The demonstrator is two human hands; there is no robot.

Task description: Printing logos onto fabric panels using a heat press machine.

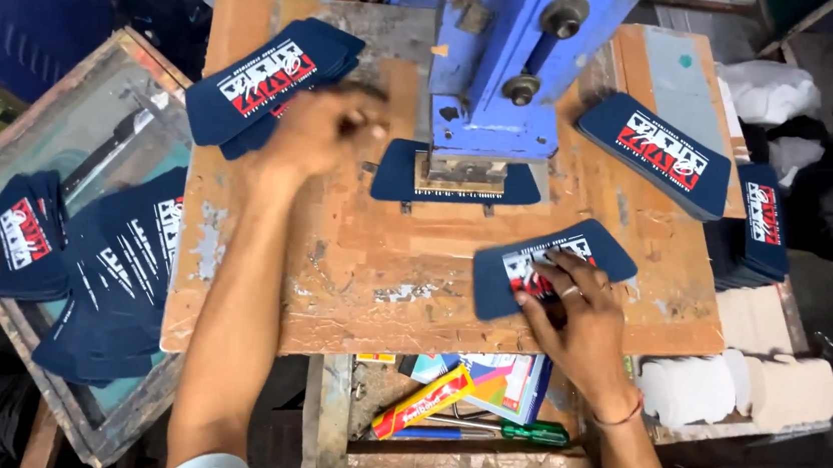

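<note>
Blue press (496, 70) at the counter (351, 289) centre, one navy card (457, 175) under it. Left hand (320, 130), blurred, grip unclear, beside a card stack (270, 76). Right hand (571, 308) flat, open on another card (554, 266). Many cards lie done left of the press.

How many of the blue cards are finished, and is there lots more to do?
Done, it seems: printed navy cards fanned in the framed tray on the left. In hand: one card sits under the blue press, the right hand rests on a printed card, and the left hand reaches by the top-left stack. Stacks at top left and right look like what's left; a count is impossible.
</note>
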